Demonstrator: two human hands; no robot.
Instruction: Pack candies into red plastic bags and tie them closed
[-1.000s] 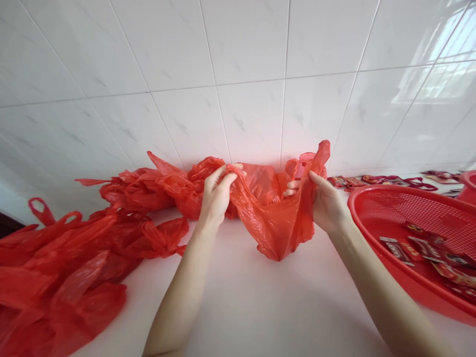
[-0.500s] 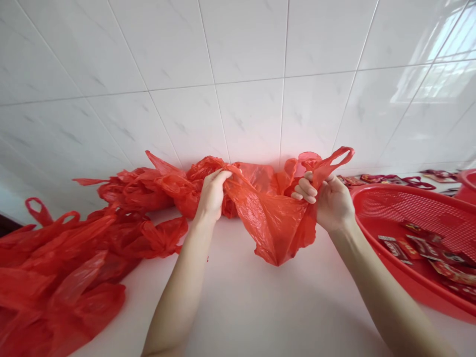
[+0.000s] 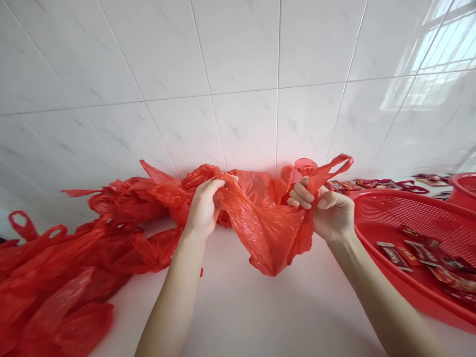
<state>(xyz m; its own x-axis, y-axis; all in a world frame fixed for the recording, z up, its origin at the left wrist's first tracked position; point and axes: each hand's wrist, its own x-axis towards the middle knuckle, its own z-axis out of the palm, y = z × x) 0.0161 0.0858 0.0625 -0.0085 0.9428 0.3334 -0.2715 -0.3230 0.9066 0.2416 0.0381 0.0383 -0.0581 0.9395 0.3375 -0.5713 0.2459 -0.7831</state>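
A thin red plastic bag (image 3: 273,238) hangs stretched between my two hands above the white surface, its lower end drooping to a point. My left hand (image 3: 204,204) pinches its left upper edge between thumb and fingers. On the other side my right hand (image 3: 329,208) is closed round the bag near its right handle, and the handle loop sticks up above the fingers. Behind the bag, more crumpled red plastic bags (image 3: 130,201) lie against the wall. A larger heap of red bags (image 3: 48,292) covers the left side.
At the right stands a red plastic basket (image 3: 405,198) with mesh sides, holding several small packets (image 3: 427,253). More red packets (image 3: 375,183) lie behind it along the tiled wall (image 3: 241,59). Part of another red container (image 3: 464,183) shows at the right edge.
The view has shifted slightly, so everything sits a little lower and farther left. Both hands keep hold of the same bag, with hardly any change in their grip.
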